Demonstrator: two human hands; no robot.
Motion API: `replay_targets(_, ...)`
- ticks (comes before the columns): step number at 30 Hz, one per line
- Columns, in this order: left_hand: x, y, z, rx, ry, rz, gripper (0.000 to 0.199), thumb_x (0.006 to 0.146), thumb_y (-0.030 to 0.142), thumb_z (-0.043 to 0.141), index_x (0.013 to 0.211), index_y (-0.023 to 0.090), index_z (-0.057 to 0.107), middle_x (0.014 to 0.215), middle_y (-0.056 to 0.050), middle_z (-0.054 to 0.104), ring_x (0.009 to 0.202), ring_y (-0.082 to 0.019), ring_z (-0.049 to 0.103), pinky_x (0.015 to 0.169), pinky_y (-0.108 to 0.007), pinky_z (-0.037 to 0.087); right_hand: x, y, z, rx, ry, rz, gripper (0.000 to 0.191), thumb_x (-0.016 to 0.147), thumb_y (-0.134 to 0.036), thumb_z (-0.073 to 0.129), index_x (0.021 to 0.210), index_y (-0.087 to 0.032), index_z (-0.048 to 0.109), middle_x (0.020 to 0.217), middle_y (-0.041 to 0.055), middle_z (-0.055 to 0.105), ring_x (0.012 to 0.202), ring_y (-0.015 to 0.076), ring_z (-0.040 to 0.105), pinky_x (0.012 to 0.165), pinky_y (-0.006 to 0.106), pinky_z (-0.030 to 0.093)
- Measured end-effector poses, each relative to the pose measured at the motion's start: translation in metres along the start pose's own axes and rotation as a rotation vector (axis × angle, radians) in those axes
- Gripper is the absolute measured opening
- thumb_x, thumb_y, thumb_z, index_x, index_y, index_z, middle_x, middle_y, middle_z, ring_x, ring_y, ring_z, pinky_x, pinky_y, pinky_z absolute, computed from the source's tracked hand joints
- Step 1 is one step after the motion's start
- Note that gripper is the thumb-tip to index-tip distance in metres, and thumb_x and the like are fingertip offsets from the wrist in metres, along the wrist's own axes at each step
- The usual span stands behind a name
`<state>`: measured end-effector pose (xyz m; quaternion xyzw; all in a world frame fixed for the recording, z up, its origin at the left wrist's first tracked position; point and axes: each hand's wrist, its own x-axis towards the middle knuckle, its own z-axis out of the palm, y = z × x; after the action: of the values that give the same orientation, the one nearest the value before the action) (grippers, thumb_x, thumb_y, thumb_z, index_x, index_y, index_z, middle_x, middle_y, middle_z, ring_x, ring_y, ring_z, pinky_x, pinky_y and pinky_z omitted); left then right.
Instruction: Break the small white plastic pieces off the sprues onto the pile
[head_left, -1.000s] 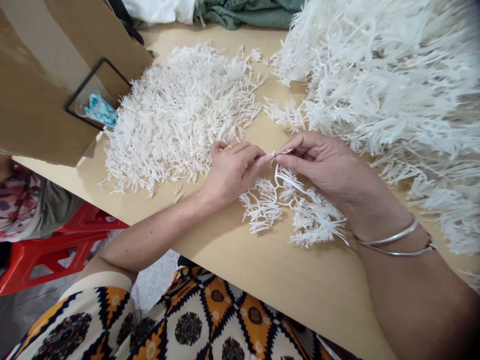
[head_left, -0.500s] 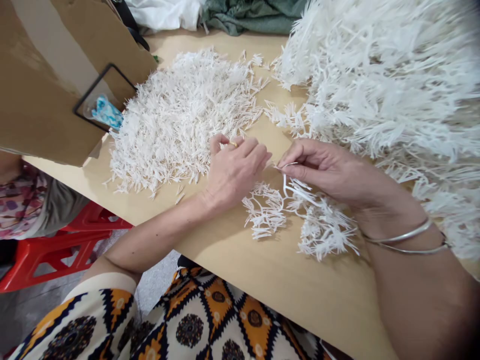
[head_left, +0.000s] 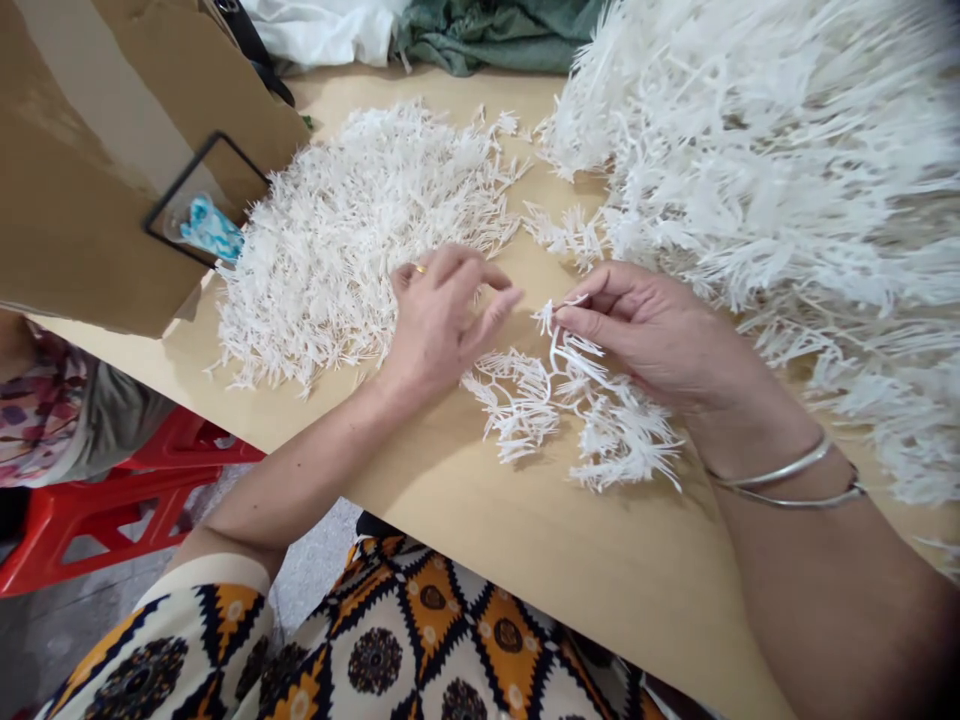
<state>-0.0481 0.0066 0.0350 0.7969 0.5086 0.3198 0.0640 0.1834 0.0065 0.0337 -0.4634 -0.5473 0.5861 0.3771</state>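
My right hand (head_left: 649, 325) pinches the stem of a branched white plastic sprig (head_left: 600, 425) between thumb and fingertips. Its feathery clusters hang down and spread over the tabletop below the hand. Just to the left, my left hand (head_left: 446, 315) hovers with fingers curved and apart, nothing visible between them. Behind that hand lies a wide heap of small white plastic pieces (head_left: 360, 220). A few loose pieces (head_left: 566, 232) lie between this heap and a taller pile of feathery white branches (head_left: 765, 160) on the right.
A cardboard box (head_left: 112, 160) stands at the left, beside a black wire frame (head_left: 217, 140) and a clear cup with blue-and-white contents (head_left: 211, 230). White cloth (head_left: 322, 30) and green cloth (head_left: 495, 35) lie at the back. Below left are a red stool (head_left: 127, 515) and part of another person (head_left: 45, 400).
My left hand has moved left, away from my right hand, and its fingers have spread. My right hand and the sprig have shifted slightly left and up.
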Motion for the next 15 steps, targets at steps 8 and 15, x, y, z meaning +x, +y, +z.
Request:
replay_targets(8,-0.006,0.008,0.011,-0.12,-0.125,0.07,0.029,0.111,0.045,0.053,0.101,0.023,0.067,0.089,0.004,0.075,0.084,-0.012,0.066,0.1,-0.039,0.03,0.003,0.002,0.01,-0.065,0.018,-0.115,0.02,0.086,-0.03,0.084,0.081,-0.024,0.066,0.069,-0.0036,0.056,0.06,0.0112,0.045,0.055,0.03,0.031)
replay_targets(15,-0.003,0.004,0.011,-0.145,-0.055,-0.019,0.021,0.11,0.026,0.048,0.093,0.022,0.06,0.085,0.003,0.069,0.079,-0.012,0.06,0.091,-0.039,0.036,0.002,-0.001,-0.003,-0.14,-0.212,-0.119,0.02,0.089,-0.034,0.081,0.083,-0.025,0.064,0.065,-0.0051,0.053,0.058,0.0111,0.042,0.053,0.03,0.031)
